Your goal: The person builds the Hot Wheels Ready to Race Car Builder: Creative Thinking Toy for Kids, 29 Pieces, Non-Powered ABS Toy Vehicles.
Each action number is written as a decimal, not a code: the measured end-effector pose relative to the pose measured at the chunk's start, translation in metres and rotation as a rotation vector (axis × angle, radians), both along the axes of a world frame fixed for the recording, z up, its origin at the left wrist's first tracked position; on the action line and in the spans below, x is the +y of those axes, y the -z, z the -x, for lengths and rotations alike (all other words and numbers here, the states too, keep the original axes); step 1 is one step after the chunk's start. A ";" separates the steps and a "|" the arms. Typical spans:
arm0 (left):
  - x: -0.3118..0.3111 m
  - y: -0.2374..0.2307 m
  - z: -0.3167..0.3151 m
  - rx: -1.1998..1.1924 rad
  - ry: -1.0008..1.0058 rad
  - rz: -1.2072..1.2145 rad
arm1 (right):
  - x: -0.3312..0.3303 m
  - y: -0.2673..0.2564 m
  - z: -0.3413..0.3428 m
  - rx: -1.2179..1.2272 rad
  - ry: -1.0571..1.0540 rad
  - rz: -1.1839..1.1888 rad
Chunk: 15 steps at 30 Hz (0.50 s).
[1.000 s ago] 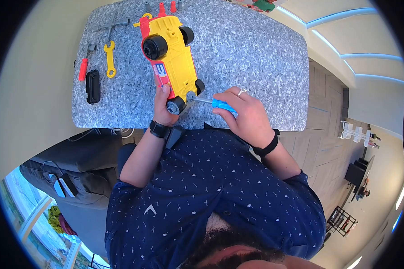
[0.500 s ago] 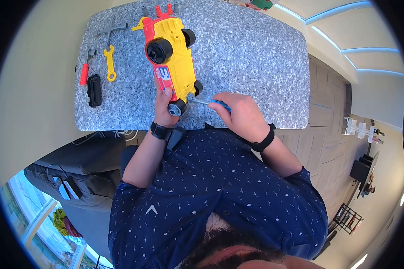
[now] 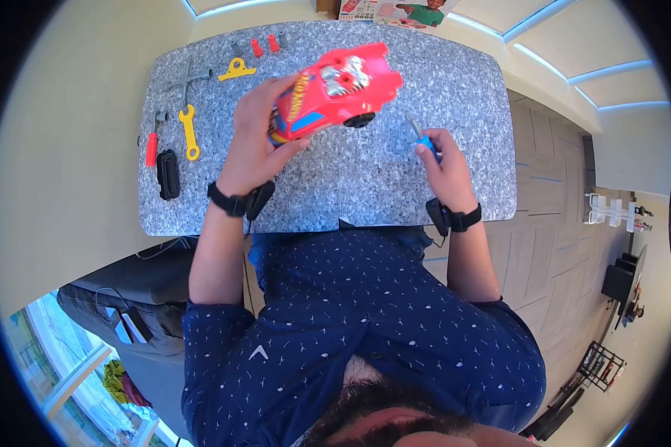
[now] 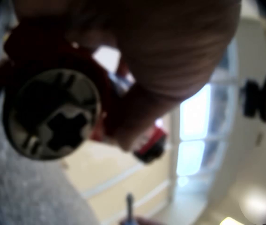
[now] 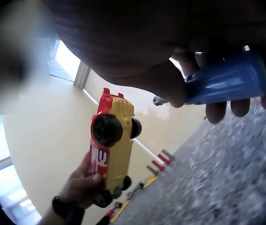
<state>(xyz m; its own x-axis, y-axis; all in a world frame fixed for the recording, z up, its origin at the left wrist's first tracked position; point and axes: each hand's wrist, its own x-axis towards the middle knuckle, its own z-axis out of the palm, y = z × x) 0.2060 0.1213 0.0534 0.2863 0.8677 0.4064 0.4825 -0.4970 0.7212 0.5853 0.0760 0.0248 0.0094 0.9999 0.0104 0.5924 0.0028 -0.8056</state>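
Note:
My left hand (image 3: 255, 138) grips the rear part of a red toy race car (image 3: 335, 88), holding it up over the table with its red top toward the head camera. The yellow underside (image 5: 120, 145) and black wheels show in the right wrist view. One wheel (image 4: 53, 115) with a cross-shaped hub fills much of the dark left wrist view. To the right, my right hand (image 3: 449, 171) holds a toy screwdriver by its blue handle (image 5: 231, 79). Its grey shaft (image 3: 413, 123) points away from me, apart from the car.
On the speckled grey table (image 3: 335, 190) lie a yellow wrench (image 3: 189, 132), a red-handled tool (image 3: 152, 149), a black case (image 3: 168, 175), a grey cross-shaped wrench (image 3: 191, 77) and a yellow part (image 3: 237, 70). Small red pieces (image 3: 257, 48) stand behind, before a printed box (image 3: 391, 11).
The screwdriver has come away from the wheel area under the car and moved right. My left hand has turned the car over, from yellow underside to red top, and lifted it away from me.

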 end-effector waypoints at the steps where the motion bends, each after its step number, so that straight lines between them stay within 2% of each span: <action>1: 0.011 -0.002 -0.002 0.131 0.019 -0.042 | 0.007 0.008 -0.009 -0.019 0.032 -0.031; 2: 0.020 -0.004 -0.005 0.262 0.038 -0.083 | 0.012 0.006 -0.013 -0.009 0.068 -0.012; 5: 0.035 0.009 -0.022 0.351 0.071 -0.045 | 0.026 0.010 -0.025 0.029 0.165 0.021; 9: 0.044 0.019 -0.044 0.532 0.076 -0.016 | 0.040 0.016 -0.029 -0.267 0.142 0.021; 10: 0.045 0.021 -0.048 0.564 0.073 -0.011 | 0.043 0.017 -0.029 -0.270 0.143 0.033; 15: 0.055 0.033 -0.052 0.522 0.089 0.036 | 0.055 0.025 -0.032 -0.242 0.126 0.035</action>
